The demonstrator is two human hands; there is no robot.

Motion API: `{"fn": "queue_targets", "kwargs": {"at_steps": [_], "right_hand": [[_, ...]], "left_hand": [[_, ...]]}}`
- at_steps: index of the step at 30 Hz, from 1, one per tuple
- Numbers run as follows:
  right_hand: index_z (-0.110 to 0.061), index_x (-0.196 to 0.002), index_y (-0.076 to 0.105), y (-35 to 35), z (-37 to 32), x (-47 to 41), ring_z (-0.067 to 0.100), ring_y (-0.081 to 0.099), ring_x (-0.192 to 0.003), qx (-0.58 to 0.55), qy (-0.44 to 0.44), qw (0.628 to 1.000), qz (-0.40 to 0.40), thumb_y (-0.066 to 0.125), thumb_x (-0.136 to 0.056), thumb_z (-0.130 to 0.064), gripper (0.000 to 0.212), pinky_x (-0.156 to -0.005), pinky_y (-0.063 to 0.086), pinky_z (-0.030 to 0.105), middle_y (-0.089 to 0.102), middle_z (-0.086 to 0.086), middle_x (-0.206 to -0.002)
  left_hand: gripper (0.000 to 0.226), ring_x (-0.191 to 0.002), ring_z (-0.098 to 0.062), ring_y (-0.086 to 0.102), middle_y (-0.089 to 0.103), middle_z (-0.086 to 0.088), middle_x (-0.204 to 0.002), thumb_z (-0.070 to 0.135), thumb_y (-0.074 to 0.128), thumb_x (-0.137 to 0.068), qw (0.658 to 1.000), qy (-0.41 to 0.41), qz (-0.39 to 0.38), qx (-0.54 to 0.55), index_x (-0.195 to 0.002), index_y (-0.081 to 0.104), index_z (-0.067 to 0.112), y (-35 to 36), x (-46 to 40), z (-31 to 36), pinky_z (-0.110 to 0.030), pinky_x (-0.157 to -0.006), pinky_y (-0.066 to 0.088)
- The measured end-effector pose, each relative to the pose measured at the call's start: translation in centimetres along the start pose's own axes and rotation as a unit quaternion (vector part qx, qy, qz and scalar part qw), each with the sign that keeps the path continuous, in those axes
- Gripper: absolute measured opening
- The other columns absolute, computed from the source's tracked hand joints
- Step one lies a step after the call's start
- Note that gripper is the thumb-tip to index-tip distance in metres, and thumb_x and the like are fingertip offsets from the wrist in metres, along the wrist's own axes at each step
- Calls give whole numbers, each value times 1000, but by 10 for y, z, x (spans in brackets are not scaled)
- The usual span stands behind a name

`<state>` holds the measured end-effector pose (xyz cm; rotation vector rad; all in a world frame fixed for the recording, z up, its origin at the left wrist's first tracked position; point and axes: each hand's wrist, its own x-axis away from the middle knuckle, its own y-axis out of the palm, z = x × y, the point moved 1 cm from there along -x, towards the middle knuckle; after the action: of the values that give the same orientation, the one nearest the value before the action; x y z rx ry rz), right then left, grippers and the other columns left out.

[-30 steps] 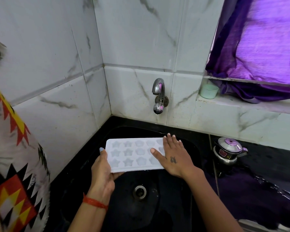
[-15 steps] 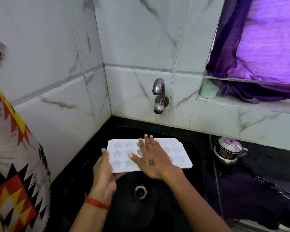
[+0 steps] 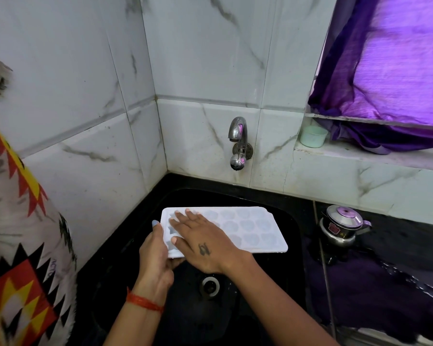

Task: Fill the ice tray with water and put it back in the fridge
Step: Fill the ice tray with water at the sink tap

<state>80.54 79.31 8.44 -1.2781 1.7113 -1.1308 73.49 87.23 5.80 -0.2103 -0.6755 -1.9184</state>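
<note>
A white ice tray with star and round moulds is held level over the black sink, below the wall tap. My left hand grips the tray's left end, thumb on its top edge and fingers underneath. My right hand lies flat on the tray's left half with straight fingers, covering several moulds. No water runs from the tap. Whether the moulds hold water I cannot tell.
The sink drain lies under the tray. A small steel pot with lid stands on the wet black counter at the right. A pale green cup sits on the window ledge beside a purple curtain. Patterned cloth hangs at the left.
My right hand has slid leftward across the tray's top, from its right end to its left half. The left hand and the tray have stayed in place.
</note>
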Motion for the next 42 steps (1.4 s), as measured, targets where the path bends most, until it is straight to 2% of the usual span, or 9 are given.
{"fn": "queue_targets", "kwargs": {"at_steps": [4, 9, 12, 14, 20, 28, 32, 38, 42], "right_hand": [[-10, -146, 32, 6, -4, 2, 22, 15, -146, -23, -63, 996, 51, 34, -101, -18, 46, -119, 8, 31, 26, 8, -156], [-8, -139, 44, 15, -5, 9, 25, 29, -142, -24, -104, 988, 108, 35, -99, -15, 41, -117, 16, 32, 40, 10, -149], [-6, -130, 55, 22, -2, 14, 28, 42, -134, -12, -127, 981, 145, 37, -96, -14, 39, -114, 26, 36, 52, 12, -139], [-7, -124, 61, 26, 1, 18, 27, 49, -128, -8, -130, 976, 173, 37, -94, -15, 39, -111, 32, 36, 59, 10, -132], [-13, -111, 69, 35, 17, 29, 18, 61, -114, 8, -153, 939, 307, 48, -89, -13, 30, -104, 43, 33, 69, 2, -116], [-10, -109, 71, 41, 41, 48, 16, 62, -112, 20, -133, 906, 402, 56, -91, -10, 23, -107, 40, 35, 70, 2, -113], [-8, -109, 71, 38, 53, 59, 15, 62, -113, 38, -110, 892, 436, 55, -94, -14, 23, -106, 42, 41, 70, 3, -113], [-6, -108, 71, 33, 73, 71, 18, 62, -114, 59, -60, 879, 468, 57, -92, -17, 24, -107, 40, 41, 70, 5, -113], [-6, -108, 71, 28, 84, 75, 19, 60, -115, 48, -12, 880, 472, 47, -98, -24, 32, -109, 37, 44, 69, 4, -113]], "left_hand": [[38, -75, -19, 64, 68, -6, -86, 47, 45, -96, 1000, 12, 0, -8, -94, 65, 15, -1, 0, 0, -32, -60, 52], [52, -81, -21, 65, 70, -10, -94, 50, 42, -96, 1000, 5, 0, -13, -109, 65, 5, -5, -6, -2, -31, -63, 50], [52, -78, -22, 65, 69, -9, -91, 50, 42, -96, 1000, 4, 4, -11, -111, 64, 5, -5, -7, -1, -32, -66, 50], [52, -73, -21, 64, 69, -9, -88, 49, 41, -96, 1000, 5, 8, -9, -112, 63, 5, -4, -7, 0, -31, -64, 50], [48, -72, -21, 64, 68, -9, -88, 49, 38, -97, 1000, 0, 6, -5, -112, 61, 9, -3, -7, 4, -25, -41, 52], [45, -76, -24, 66, 68, -9, -88, 48, 38, -98, 1000, -3, 3, -13, -111, 60, 11, 0, -7, 3, -35, -52, 55], [45, -81, -26, 66, 68, -11, -95, 48, 38, -97, 1000, -6, 0, -9, -113, 59, 11, -1, -8, 3, -40, -60, 54], [44, -81, -25, 65, 68, -8, -92, 46, 39, -98, 1000, -2, -2, -5, -115, 58, 11, -2, -5, 6, -40, -60, 55], [45, -81, -25, 66, 68, -9, -93, 47, 39, -98, 1000, 1, -2, -5, -116, 58, 10, -3, -5, 6, -39, -58, 54]]}}
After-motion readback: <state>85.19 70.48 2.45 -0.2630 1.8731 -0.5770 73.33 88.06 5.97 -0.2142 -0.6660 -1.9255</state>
